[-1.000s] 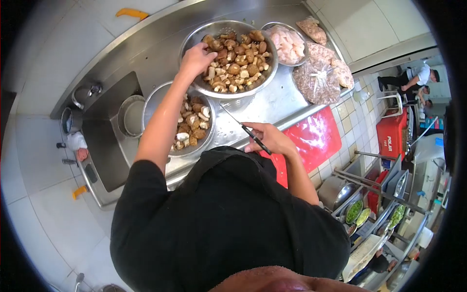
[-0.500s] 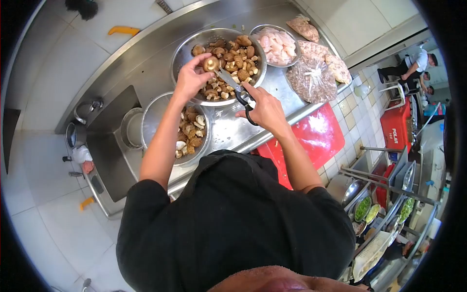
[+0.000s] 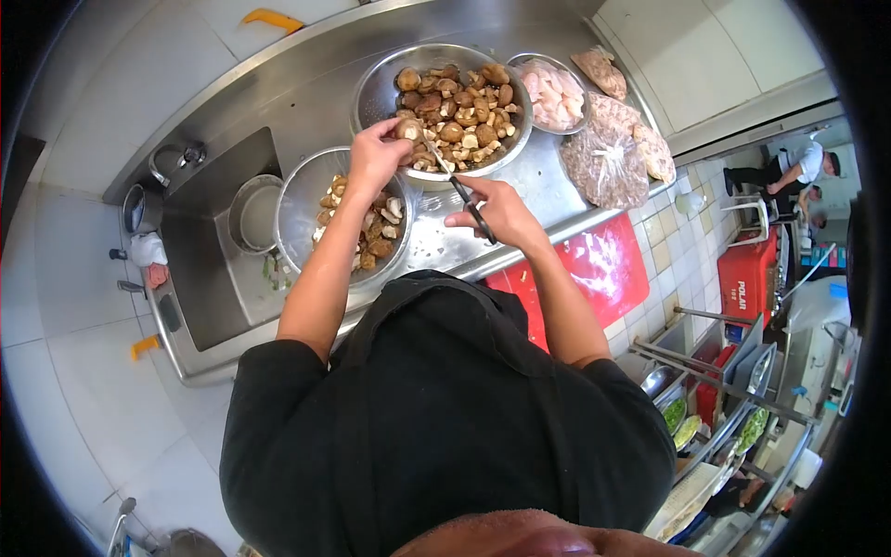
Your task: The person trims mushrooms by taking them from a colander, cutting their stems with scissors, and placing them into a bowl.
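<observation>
My left hand [image 3: 376, 156] pinches a brown mushroom [image 3: 408, 131] at the near-left rim of a large metal bowl [image 3: 365, 79]. In my right hand [image 3: 503, 212] is a pair of scissors [image 3: 466, 197] with black handles, its blades reaching to the held mushroom. Whether the blades touch the stem I cannot tell. Brown mushrooms [image 3: 471, 110], whole ones and pieces with pale stems, fill the large bowl. Below my left forearm a second metal bowl [image 3: 295, 200] contains more mushrooms [image 3: 380, 232], partly hidden by the arm.
A smaller bowl of pale meat strips [image 3: 555, 96] and several plastic bags of minced food [image 3: 608, 167] lie at the right. The sink [image 3: 223, 297] with a pot [image 3: 255, 215] is at left. A red board [image 3: 594, 274] sits below the counter edge. People [image 3: 789, 172] are far right.
The view has shifted, so the counter appears slightly turned. The scissors' blades look narrower and more closed, and the mushroom in my left hand is now at the bowl's near-left rim.
</observation>
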Available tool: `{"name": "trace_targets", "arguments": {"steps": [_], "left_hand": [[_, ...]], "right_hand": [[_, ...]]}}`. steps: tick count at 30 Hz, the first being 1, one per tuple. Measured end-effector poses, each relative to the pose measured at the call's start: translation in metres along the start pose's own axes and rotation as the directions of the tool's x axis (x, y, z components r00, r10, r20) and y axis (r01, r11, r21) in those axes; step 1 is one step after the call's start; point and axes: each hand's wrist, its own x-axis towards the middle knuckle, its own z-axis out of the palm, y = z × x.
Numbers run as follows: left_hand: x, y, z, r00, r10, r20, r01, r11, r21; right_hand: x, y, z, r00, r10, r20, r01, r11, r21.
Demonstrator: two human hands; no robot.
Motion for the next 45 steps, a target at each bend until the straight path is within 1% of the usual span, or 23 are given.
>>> {"name": "trace_targets", "arguments": {"steps": [1,3,6,7,11,14,16,18,20,21,22,24,25,28,29,32,34,36,38,39,42,43,45], "left_hand": [[-0.001,0.001,-0.006,1.0,-0.006,-0.008,0.006,0.994,-0.111],[-0.004,0.0,-0.02,1.0,-0.006,-0.007,0.004,0.954,-0.301],[-0.02,-0.005,-0.03,0.999,0.025,-0.029,-0.033,0.939,-0.344],[-0.026,-0.01,-0.032,0.993,0.081,-0.083,-0.1,0.961,-0.259],[-0.057,-0.021,-0.039,0.956,0.105,-0.272,-0.165,0.965,-0.206],[-0.085,-0.028,-0.051,0.952,0.028,-0.304,-0.078,0.985,-0.154],[-0.096,-0.038,-0.058,0.953,-0.005,-0.304,-0.055,0.981,-0.188],[-0.107,-0.044,-0.066,0.958,-0.092,-0.27,0.035,0.977,-0.212],[-0.113,-0.058,-0.074,0.956,-0.113,-0.271,0.05,0.972,-0.228],[-0.114,-0.063,-0.077,0.954,-0.121,-0.275,0.059,0.973,-0.222],[-0.115,-0.069,-0.079,0.952,-0.126,-0.278,0.066,0.974,-0.215],[-0.112,-0.099,-0.092,0.961,-0.093,-0.261,0.112,0.992,0.058],[-0.109,-0.101,-0.094,0.967,-0.074,-0.242,0.124,0.973,0.197],[-0.101,-0.078,-0.088,0.955,0.202,-0.217,-0.014,0.761,0.649],[-0.092,-0.063,-0.08,0.942,0.248,-0.228,-0.041,0.757,0.652],[-0.03,-0.024,-0.063,0.879,0.464,-0.112,-0.344,0.779,0.524],[0.025,0.003,-0.042,0.872,0.488,-0.045,-0.391,0.747,0.539],[0.095,0.002,-0.021,0.804,0.588,0.084,-0.498,0.59,0.636],[0.147,0.005,-0.004,0.785,0.51,0.352,-0.527,0.251,0.812],[0.164,0.005,0.003,0.773,0.432,0.464,-0.538,0.059,0.841],[0.204,-0.027,0.013,0.739,0.332,0.585,-0.564,-0.169,0.808],[0.21,-0.026,0.013,0.739,0.313,0.597,-0.58,-0.156,0.8],[0.21,-0.023,0.011,0.759,0.373,0.533,-0.578,0.011,0.816]], "right_hand": [[-0.004,0.001,0.0,0.999,0.027,0.047,-0.029,0.998,0.057],[-0.006,0.012,0.012,0.997,-0.046,0.067,0.034,0.984,0.177],[-0.003,0.023,0.036,0.987,-0.086,0.136,0.048,0.964,0.261],[0.0,0.026,0.046,0.984,-0.101,0.148,0.06,0.964,0.26],[0.005,0.015,0.068,0.97,-0.089,0.228,0.042,0.978,0.205],[0.01,0.012,0.083,0.954,-0.096,0.285,0.044,0.982,0.185],[0.015,0.014,0.095,0.936,-0.126,0.328,0.065,0.979,0.191],[0.021,0.019,0.104,0.93,-0.119,0.348,0.083,0.99,0.117],[0.022,0.017,0.109,0.921,-0.097,0.376,0.079,0.995,0.061],[0.021,0.018,0.113,0.922,-0.163,0.352,0.151,0.987,0.061],[0.021,0.019,0.113,0.915,-0.074,0.396,0.064,0.997,0.039],[0.019,0.02,0.104,0.879,0.102,0.466,-0.108,0.994,-0.014],[0.016,0.025,0.1,0.892,0.09,0.442,-0.101,0.995,0.001],[-0.001,0.039,0.083,0.935,0.072,0.349,-0.099,0.993,0.061],[-0.006,0.045,0.075,0.949,0.067,0.309,-0.096,0.992,0.08],[-0.022,0.046,0.049,0.96,0.107,0.258,-0.136,0.986,0.098],[-0.032,0.048,0.032,0.963,0.098,0.252,-0.138,0.979,0.149],[-0.042,0.055,0.016,0.968,0.039,0.248,-0.101,0.964,0.245],[-0.05,0.067,0.004,0.979,0.01,0.204,-0.069,0.956,0.285],[-0.055,0.066,-0.004,0.982,0.01,0.19,-0.065,0.956,0.286],[-0.063,0.064,-0.018,0.994,0.003,0.108,-0.041,0.935,0.353],[-0.064,0.067,-0.021,0.997,-0.004,0.078,-0.026,0.925,0.378],[-0.062,0.066,-0.023,1.0,0.014,-0.017,-0.005,0.915,0.403]]}}
